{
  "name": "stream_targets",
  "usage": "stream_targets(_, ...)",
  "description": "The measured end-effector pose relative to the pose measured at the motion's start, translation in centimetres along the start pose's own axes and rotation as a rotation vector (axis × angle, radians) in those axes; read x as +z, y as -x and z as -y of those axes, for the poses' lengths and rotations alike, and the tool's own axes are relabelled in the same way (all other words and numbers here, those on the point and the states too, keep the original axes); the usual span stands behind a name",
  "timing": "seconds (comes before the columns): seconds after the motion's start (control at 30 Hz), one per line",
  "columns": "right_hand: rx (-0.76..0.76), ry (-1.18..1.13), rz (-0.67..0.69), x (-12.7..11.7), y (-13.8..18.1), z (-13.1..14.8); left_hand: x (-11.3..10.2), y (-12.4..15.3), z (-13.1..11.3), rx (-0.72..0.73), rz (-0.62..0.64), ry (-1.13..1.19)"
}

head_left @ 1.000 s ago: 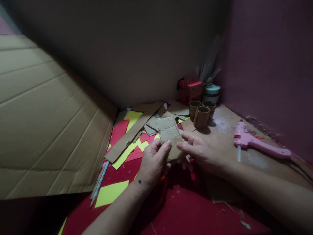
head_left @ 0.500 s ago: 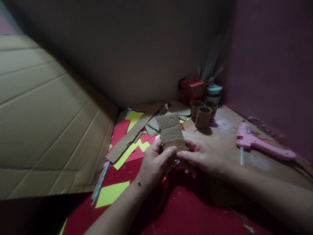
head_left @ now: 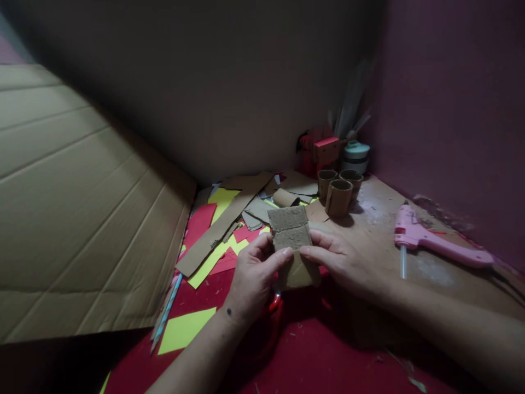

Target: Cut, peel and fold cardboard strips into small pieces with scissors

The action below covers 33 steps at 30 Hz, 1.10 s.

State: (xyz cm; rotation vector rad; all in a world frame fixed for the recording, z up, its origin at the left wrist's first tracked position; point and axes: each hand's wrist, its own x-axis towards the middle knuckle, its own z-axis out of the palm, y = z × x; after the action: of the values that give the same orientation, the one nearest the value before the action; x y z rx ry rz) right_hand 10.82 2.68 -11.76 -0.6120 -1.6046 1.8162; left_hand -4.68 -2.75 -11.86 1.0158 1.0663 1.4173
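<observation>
Both hands hold a small rectangular piece of corrugated cardboard [head_left: 292, 235] above the red work surface. My left hand [head_left: 254, 273] pinches its left side, thumb on the front. My right hand [head_left: 344, 262] pinches its right side, thumb tip meeting the left thumb near the middle. The piece shows cross creases and bends at them. Red scissor handles [head_left: 275, 306] lie just under my left hand.
Three cardboard tube rolls [head_left: 338, 194] stand behind the hands. A pink glue gun [head_left: 435, 243] lies at the right on a brown board. Yellow, red and cardboard scraps [head_left: 221, 224] litter the back. A large cardboard sheet [head_left: 82, 219] leans at the left. A teal-lidded jar [head_left: 356, 153] sits in the corner.
The cardboard piece has been lowered and folded further along its creases, so less of it sticks up above my thumbs. My hands stay in about the same place.
</observation>
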Motion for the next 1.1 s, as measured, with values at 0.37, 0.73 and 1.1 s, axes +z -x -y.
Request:
stream_targets(0.37, 0.11, -0.119, 0.023, -0.2, -0.3, -0.9, -0.4, -0.2, 0.2, 0.018, -0.041, -0.018)
stream_targets(0.73, 0.178, -0.237, -0.021, -0.5, -0.8, -1.0, -0.8, -0.3, 0.4, 0.015, -0.08, -0.034)
stream_targets(1.1, 0.055, -0.287, 0.037, -0.5, -0.7, -1.6, -0.8, -0.9, -0.6, 0.046, -0.171, 0.013)
